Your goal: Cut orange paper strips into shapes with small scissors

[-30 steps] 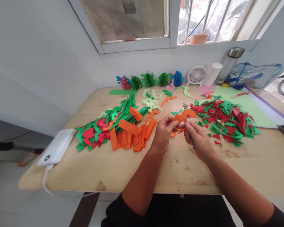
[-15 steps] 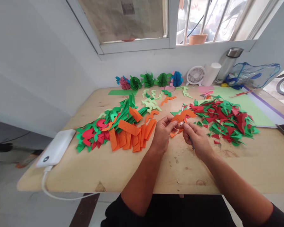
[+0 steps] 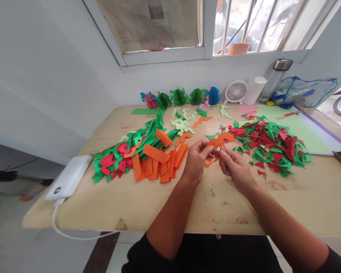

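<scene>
My left hand (image 3: 197,156) pinches a wavy orange paper cutout (image 3: 221,140) at its left end. My right hand (image 3: 236,165) is closed on a slim dark tool (image 3: 231,175) whose tip meets the lower edge of the cutout; its exact shape is mostly hidden by the fingers. Left of my hands lie folded orange paper strips (image 3: 156,165), beside green strips (image 3: 150,138) and red cut shapes (image 3: 108,162). A heap of red and green paper scraps (image 3: 275,146) is to the right.
Honeycomb paper figures (image 3: 179,97), a white fan (image 3: 236,92), a white cylinder (image 3: 255,90) and a glass bottle (image 3: 275,79) line the wall. A white power bank (image 3: 69,177) with a cable rests at the left edge. Green sheets (image 3: 307,132) lie at the right.
The whole view has shifted slightly. Both hands stay in nearly the same place, holding the cutout and the tool.
</scene>
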Available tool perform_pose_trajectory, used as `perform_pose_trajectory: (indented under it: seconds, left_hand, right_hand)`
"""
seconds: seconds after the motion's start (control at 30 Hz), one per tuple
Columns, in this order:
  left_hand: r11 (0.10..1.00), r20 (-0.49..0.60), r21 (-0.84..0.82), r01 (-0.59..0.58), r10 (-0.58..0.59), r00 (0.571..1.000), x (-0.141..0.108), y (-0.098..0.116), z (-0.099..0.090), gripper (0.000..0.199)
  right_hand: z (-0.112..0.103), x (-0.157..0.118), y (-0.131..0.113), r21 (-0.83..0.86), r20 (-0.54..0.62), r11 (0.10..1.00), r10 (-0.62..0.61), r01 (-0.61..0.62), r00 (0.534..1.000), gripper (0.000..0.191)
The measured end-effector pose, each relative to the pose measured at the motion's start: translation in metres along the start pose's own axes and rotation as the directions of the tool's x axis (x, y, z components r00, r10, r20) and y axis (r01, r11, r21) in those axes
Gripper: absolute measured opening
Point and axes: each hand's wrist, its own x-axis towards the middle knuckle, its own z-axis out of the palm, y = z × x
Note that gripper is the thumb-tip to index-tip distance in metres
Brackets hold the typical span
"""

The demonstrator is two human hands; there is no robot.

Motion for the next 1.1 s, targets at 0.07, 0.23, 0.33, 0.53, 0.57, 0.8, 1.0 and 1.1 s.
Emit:
perform_pose_trajectory:
  seconds: [0.07, 0.23, 0.33, 0.53, 0.57, 0.8, 1.0, 1.1]
  left_hand:
    - [1.000, -0.001, -0.007, -0.003, 0.003, 1.000, 0.0003, -0.0005, -0.0001, 0.012]
    - [1.000, -0.004, -0.012, 0.003, -0.003, 1.000, 0.0011, -0.0010, 0.0002, 0.013]
    - [1.000, -0.009, -0.011, 0.003, -0.004, 1.000, 0.0012, -0.0009, 0.0006, 0.014]
    - [1.000, -0.010, -0.016, 0.011, -0.012, 1.000, 0.0013, -0.0010, 0.0007, 0.013]
    - [1.000, -0.009, -0.016, 0.009, -0.010, 1.000, 0.0013, -0.0011, 0.0008, 0.013]
    - [1.000, -0.007, -0.017, 0.001, -0.001, 1.000, 0.0009, -0.0006, 0.0010, 0.013]
    - [1.000, -0.009, -0.015, 0.004, -0.004, 1.000, 0.0006, 0.0001, 0.0011, 0.013]
    - [1.000, -0.006, -0.019, 0.007, -0.007, 1.000, 0.0006, -0.0001, 0.0012, 0.013]
  right_hand:
    - [-0.0003, 0.0002, 0.0009, 0.001, 0.006, 1.000, 0.001, -0.001, 1.000, 0.042]
    - [-0.0007, 0.0006, 0.0021, -0.013, 0.016, 1.000, -0.005, 0.005, 1.000, 0.041]
    - [-0.0005, 0.0006, 0.0024, -0.011, 0.017, 1.000, -0.011, 0.011, 1.000, 0.042]
    - [-0.0008, 0.0009, 0.0034, -0.002, 0.021, 1.000, -0.001, 0.001, 1.000, 0.042]
    - [-0.0008, 0.0008, 0.0033, -0.003, 0.021, 1.000, -0.001, 0.001, 1.000, 0.042]
    - [-0.0007, -0.0001, 0.0023, -0.009, 0.021, 1.000, -0.012, 0.012, 1.000, 0.043]
    - [-0.0001, 0.0005, 0.0021, -0.003, 0.010, 1.000, -0.003, 0.003, 1.000, 0.044]
    - [0.0001, 0.0005, 0.0017, 0.001, 0.009, 1.000, -0.002, 0.002, 1.000, 0.044]
